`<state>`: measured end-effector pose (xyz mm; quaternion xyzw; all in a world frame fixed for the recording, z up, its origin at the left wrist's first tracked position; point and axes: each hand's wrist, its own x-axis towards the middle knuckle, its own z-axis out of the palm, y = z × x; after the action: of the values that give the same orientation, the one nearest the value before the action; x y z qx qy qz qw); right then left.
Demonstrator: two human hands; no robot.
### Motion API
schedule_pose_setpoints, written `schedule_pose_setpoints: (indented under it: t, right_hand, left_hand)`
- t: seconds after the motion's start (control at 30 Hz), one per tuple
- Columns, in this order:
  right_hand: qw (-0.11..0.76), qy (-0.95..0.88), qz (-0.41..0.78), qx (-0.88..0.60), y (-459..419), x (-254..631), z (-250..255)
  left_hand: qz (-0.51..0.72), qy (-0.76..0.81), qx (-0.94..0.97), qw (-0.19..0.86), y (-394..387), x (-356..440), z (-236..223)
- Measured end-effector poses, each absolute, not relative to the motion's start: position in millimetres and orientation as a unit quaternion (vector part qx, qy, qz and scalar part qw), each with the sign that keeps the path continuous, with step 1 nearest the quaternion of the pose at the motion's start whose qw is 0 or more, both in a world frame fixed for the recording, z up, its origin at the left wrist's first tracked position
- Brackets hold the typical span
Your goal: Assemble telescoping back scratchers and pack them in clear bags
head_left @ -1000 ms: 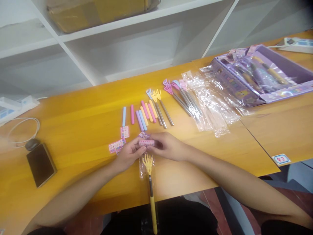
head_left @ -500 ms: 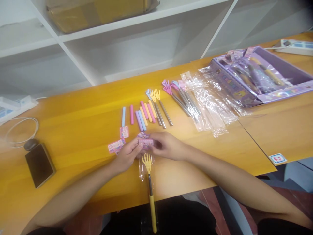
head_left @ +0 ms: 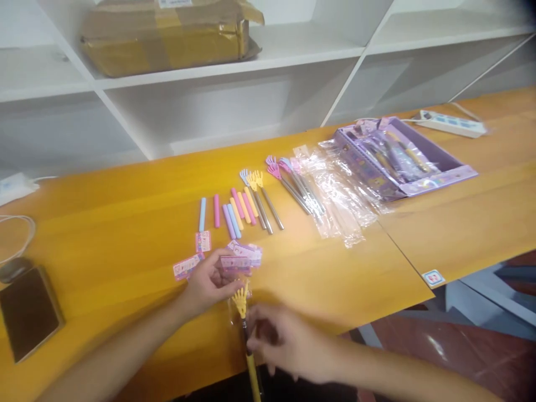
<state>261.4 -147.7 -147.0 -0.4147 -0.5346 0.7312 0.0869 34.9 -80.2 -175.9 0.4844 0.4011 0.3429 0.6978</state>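
Observation:
My left hand has its fingers closed at a pink printed header card, with the thumb near the top of a clear bag. Inside that bag lies a yellow hand-shaped back scratcher, its handle running down past the table's front edge. My right hand, blurred, has curled fingers pinched at the scratcher's shaft, just above the yellow handle. More printed cards lie left of and beyond my left hand. Farther back are several coloured handle sleeves and metal-shafted scratcher heads.
Clear plastic bags lie beside a purple display box holding packed scratchers. A phone is at the left and a power strip at the back right. White shelving with a cardboard box stands behind the wooden table.
My right hand has let go of the header card and moved down to the back scratcher's shaft. My left hand stays at the card. The view has tilted up and shifted right.

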Motion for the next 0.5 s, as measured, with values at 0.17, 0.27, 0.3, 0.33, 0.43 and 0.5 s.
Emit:
schedule_pose_setpoints:
  t: [0.17, 0.27, 0.3, 0.33, 0.43, 0.5]
  right_hand:
    - [0.119, -0.593, 0.672, -0.428, -187, 256, -156]
    - [0.146, -0.59, 0.67, -0.427, -202, 256, -172]
    - [0.154, -0.58, 0.679, -0.424, -208, 256, -178]
    - [0.166, -0.567, 0.69, -0.419, -214, 257, -184]
    - [0.235, -0.526, 0.709, -0.405, -218, 270, -186]
    - [0.324, -0.515, 0.669, -0.428, -196, 296, -168]
  left_hand:
    - [0.312, 0.329, 0.496, 0.741, -83, 31, -177]
    - [0.319, 0.308, 0.519, 0.731, -82, 30, -179]
    - [0.33, 0.298, 0.517, 0.731, -81, 30, -180]
    - [0.339, 0.287, 0.512, 0.735, -79, 30, -180]
    - [0.354, 0.264, 0.503, 0.743, -77, 31, -182]
    - [0.358, 0.263, 0.505, 0.74, -76, 31, -182]
